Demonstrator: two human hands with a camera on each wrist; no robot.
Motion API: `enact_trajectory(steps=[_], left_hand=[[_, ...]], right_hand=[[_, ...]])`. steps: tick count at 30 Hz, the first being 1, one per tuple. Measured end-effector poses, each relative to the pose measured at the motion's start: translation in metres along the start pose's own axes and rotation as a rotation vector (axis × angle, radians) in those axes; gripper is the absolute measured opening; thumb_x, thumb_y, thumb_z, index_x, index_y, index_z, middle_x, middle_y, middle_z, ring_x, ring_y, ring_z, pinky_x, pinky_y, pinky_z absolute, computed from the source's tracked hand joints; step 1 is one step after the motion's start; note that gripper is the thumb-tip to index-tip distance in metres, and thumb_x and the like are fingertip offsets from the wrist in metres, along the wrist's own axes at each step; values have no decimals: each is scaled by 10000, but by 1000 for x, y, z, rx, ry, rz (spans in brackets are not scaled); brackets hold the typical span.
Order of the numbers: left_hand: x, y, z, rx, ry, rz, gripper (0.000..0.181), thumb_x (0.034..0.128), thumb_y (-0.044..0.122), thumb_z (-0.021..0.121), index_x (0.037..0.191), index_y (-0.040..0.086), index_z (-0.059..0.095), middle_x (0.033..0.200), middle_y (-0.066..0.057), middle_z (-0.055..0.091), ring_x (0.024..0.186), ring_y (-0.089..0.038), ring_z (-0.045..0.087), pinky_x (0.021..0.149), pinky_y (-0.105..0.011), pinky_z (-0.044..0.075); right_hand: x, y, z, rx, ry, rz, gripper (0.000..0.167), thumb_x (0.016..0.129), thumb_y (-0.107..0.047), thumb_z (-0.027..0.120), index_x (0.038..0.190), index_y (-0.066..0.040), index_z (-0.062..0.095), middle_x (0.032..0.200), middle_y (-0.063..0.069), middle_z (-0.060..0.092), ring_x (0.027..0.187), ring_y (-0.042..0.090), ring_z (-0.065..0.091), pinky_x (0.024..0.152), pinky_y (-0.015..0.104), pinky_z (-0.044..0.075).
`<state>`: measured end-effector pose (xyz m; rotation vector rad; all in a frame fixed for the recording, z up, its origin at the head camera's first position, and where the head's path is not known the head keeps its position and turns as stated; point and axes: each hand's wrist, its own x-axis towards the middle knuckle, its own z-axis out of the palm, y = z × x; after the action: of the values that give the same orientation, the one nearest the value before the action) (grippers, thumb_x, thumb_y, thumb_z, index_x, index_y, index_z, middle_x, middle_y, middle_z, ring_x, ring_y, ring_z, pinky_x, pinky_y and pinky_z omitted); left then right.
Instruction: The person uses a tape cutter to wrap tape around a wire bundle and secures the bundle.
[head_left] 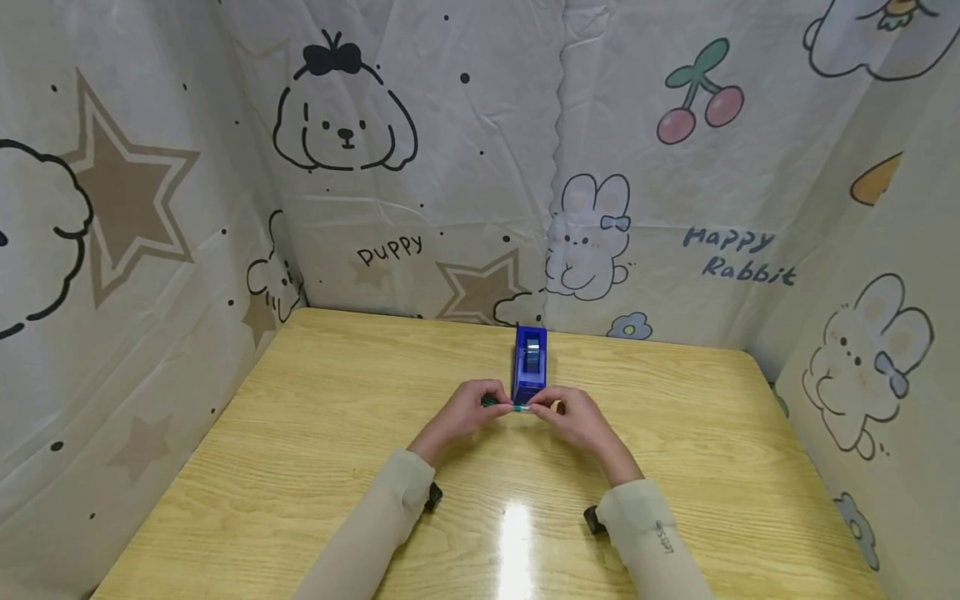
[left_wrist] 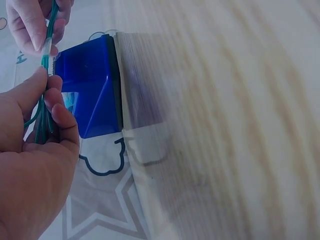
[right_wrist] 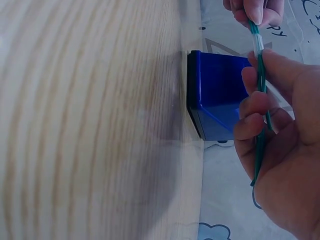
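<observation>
A thin green cord bundle [left_wrist: 43, 107], folded into several strands, is stretched between both hands just in front of the tape dispenser. A pale, shiny band of what looks like clear tape [right_wrist: 258, 44] wraps its middle. My left hand [head_left: 474, 410] pinches one side of the bundle between thumb and fingers, with loops lying in the palm. On the other side of the band my right hand [head_left: 576, 417] pinches the bundle, its loose end running down across the fingers. Right behind the fingertips stands the blue tape dispenser [head_left: 530, 387], a clear tape roll [head_left: 532, 354] in it.
The wooden table [head_left: 360, 367] stretches out on both sides of the dispenser. A printed cloth curtain [head_left: 465, 167] surrounds the table at the back and sides. Dark wrist straps [head_left: 433, 497] show at the cuffs of the light sleeves.
</observation>
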<state>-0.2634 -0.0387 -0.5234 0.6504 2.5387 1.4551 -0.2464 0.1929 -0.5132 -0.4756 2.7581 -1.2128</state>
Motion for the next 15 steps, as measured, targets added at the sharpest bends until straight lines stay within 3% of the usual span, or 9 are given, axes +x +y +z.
enact_trajectory(steps=[9, 12, 15], left_hand=[[1, 2, 0, 34, 9, -5, 101, 963, 136, 747, 869, 114, 717, 930, 0, 728, 870, -97, 601, 851, -311, 518], [1, 0, 1, 29, 5, -9, 58, 970, 168, 747, 966, 111, 736, 965, -9, 729, 909, -113, 630, 893, -350, 533], [0, -1, 1, 21, -10, -24, 132, 1000, 238, 715, 1070, 129, 738, 1002, -1, 720, 935, -124, 638, 902, -369, 534]], right_hand=[[-1, 0, 0, -1, -17, 7, 118, 1017, -217, 681, 1037, -161, 784, 983, -25, 722, 757, 157, 513, 669, 279, 425], [-2, 0, 0, -10, 1, 5, 102, 1012, -211, 690, 1031, -176, 783, 982, -21, 717, 737, 155, 505, 652, 277, 419], [-3, 0, 0, -24, 20, -3, 97, 1009, -210, 693, 1033, -183, 784, 999, -17, 720, 725, 151, 503, 643, 275, 419]])
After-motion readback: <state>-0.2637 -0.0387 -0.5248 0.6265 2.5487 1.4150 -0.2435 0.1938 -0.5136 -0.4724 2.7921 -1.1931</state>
